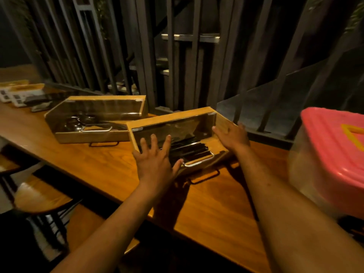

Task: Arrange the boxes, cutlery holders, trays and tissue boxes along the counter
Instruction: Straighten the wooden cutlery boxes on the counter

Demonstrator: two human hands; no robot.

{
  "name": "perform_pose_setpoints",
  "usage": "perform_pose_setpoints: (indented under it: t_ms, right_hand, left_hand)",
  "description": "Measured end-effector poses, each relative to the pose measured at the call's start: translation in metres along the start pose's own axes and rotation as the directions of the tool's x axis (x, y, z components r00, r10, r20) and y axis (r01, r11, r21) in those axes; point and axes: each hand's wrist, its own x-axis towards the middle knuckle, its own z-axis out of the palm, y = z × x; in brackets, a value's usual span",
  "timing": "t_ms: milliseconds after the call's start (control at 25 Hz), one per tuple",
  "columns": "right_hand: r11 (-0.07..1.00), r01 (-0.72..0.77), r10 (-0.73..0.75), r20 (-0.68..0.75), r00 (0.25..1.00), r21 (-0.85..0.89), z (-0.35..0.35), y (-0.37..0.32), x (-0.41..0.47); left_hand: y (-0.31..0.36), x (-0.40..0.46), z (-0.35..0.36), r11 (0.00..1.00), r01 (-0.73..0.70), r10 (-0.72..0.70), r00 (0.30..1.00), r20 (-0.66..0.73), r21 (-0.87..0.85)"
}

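Note:
A wooden cutlery holder (177, 119) with a clear lid and a metal handle lies askew on the wooden counter (212, 209), with dark cutlery inside. My left hand (155, 158) is spread open at its near left corner, fingers over the lid. My right hand (232, 136) is open at its right end, close to the side wall. Neither hand grips it. A second cutlery holder (98, 115) of the same kind, with metal cutlery in it, lies to the left along the railing. Far left stand two white tissue boxes (19, 95) with wooden tops.
A clear plastic tub with a pink lid (332, 146) stands on the counter at the right, blurred. Dark metal railing bars (177, 66) run along the counter's far edge. Wooden stools (39, 196) stand below the near edge at the left.

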Motion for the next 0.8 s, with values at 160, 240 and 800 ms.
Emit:
perform_pose_setpoints:
  t_ms: [160, 240, 800]
  right_hand:
    - [0.997, -0.041, 0.046, -0.086, 0.995, 0.062, 0.0, 0.004, -0.012]
    - [0.995, -0.091, 0.097, -0.194, 0.976, 0.04, 0.003, 0.01, -0.034]
    - [0.92, -0.378, 0.267, -0.548, 0.793, -0.099, -0.009, 0.039, -0.154]
  left_hand:
    - [-0.01, 0.006, 0.007, 0.999, -0.046, 0.046, 0.998, -0.034, -0.001]
    - [-0.019, 0.015, 0.013, 0.994, -0.089, 0.084, 0.993, -0.082, -0.058]
    - [0.005, 0.088, 0.035, 0.812, -0.504, 0.484, 0.863, -0.14, -0.294]
